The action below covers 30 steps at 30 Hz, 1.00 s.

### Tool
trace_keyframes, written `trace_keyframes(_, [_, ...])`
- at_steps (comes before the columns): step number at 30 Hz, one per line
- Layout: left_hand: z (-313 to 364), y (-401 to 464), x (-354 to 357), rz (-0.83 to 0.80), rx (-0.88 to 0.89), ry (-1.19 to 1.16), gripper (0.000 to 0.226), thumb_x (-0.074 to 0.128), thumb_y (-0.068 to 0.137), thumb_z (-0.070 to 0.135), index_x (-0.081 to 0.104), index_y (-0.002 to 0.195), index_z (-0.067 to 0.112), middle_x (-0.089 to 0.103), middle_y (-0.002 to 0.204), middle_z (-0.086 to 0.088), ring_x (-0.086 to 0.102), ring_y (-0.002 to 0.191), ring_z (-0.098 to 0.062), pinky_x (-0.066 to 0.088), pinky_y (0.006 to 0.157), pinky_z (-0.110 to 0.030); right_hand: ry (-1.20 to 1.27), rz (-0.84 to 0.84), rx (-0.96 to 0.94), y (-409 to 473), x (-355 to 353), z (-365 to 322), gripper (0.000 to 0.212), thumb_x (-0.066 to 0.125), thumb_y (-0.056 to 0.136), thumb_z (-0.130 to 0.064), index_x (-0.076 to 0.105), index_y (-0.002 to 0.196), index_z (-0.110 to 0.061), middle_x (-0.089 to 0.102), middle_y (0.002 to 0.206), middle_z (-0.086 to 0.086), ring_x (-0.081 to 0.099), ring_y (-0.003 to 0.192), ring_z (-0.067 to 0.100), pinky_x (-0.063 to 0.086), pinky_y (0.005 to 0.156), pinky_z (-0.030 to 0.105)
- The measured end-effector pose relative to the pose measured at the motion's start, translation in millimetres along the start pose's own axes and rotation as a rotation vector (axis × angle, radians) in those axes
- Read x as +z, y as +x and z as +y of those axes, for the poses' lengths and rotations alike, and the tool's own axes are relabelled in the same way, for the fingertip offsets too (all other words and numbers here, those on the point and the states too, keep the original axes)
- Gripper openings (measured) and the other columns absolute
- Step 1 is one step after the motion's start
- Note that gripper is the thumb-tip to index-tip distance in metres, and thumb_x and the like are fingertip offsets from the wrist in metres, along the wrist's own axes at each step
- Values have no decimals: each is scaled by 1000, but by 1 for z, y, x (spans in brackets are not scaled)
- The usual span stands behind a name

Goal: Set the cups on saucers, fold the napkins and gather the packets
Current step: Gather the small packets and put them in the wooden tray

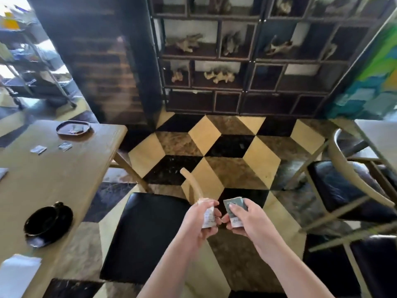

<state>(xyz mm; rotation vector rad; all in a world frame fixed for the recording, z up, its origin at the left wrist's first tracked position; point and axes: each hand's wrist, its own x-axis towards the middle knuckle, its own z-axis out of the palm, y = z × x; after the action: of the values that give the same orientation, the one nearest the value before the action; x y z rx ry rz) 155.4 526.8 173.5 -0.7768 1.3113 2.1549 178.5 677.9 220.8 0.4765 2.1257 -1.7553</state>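
You stood away from the counter (64, 173), above the black seat of a chair (141, 235), and both your hands were busy. Your left hand (198, 221) had its fingers curled round a small pale bundle of packets (208, 218), and your right hand (242, 220) pinched a second, grey-green bundle (235, 206) under the thumb. The two bundles were just beside each other, perhaps touching, though blur made this hard to tell.

The first risk was here: you held the bundles over the seat and the tiled floor (214, 147), not over the counter. If you tried to join the two into one hand, a loose packet could slip out and fall on the floor or under the chair.

The second risk was to forget what stayed behind. Two loose packets (38, 149) (65, 146) lay on the counter well apart from you, near a dark dish (74, 127) at the far end, which seemed to hold some packets too.

A black cup (46, 220) sat on its saucer (35, 240) close to the counter edge. With full hands, a careless reach past it could knock it off. A white napkin (19, 274) lay at the near corner; I judged it was not folded yet.
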Motion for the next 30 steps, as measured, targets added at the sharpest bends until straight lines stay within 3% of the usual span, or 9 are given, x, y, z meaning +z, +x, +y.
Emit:
trace_keyframes(5, [19,41,79,86,-9,-157,20,66,84,19,68,100,6,67,66,-9,64,53,-20,46,51,-29,-40,9,34,55,-73,-23,4,59,101,-37,58,103,-35,75,96,-4,74,75,3,55,58,17])
trace_keyframes(9, [44,66,104,86,38,-119,20,64,87,22,68,103,10,70,72,-12,67,57,-20,48,46,-27,-55,-23,16,110,-87,-49,8,63,97,-42,58,101,-38,71,96,-10,73,84,6,55,57,14])
trace_keyframes(13, [73,106,119,229,109,-43,20,64,82,21,71,99,14,74,76,-11,69,60,-18,46,44,-25,-95,-100,-39,164,-86,-73,2,63,96,-40,63,95,-38,71,82,-21,70,82,-1,53,58,13])
trace_keyframes(16, [98,145,125,278,214,10,22,60,87,30,69,104,20,76,85,-6,73,73,-18,51,52,-23,-174,-142,-79,214,-81,-100,5,63,96,-39,66,93,-36,71,87,-13,69,87,8,53,65,16])
trace_keyframes(19, [132,183,123,277,260,-56,23,57,89,36,70,104,24,77,90,-5,74,75,-16,53,56,-25,-235,-176,-100,273,-71,-135,5,63,97,-38,64,94,-35,69,90,-12,67,88,8,50,62,14])
trace_keyframes(24, [214,235,115,360,281,-194,23,57,88,24,69,106,17,74,82,-8,70,69,-18,53,55,-29,-336,-293,-171,367,-46,-200,6,62,99,-34,65,100,-30,70,92,-5,68,86,10,51,64,22])
trace_keyframes(27, [260,248,104,385,372,-311,24,56,95,22,65,116,14,76,98,-14,74,85,-28,57,65,-36,-306,-412,-183,412,-22,-233,6,63,98,-34,66,102,-30,72,92,-1,70,85,15,56,68,29])
trace_keyframes(30, [293,254,90,419,442,-439,25,51,98,15,61,121,9,74,109,-19,74,96,-34,60,75,-43,-313,-542,-189,450,13,-250,6,63,98,-35,67,101,-32,73,91,-2,71,83,12,54,64,25])
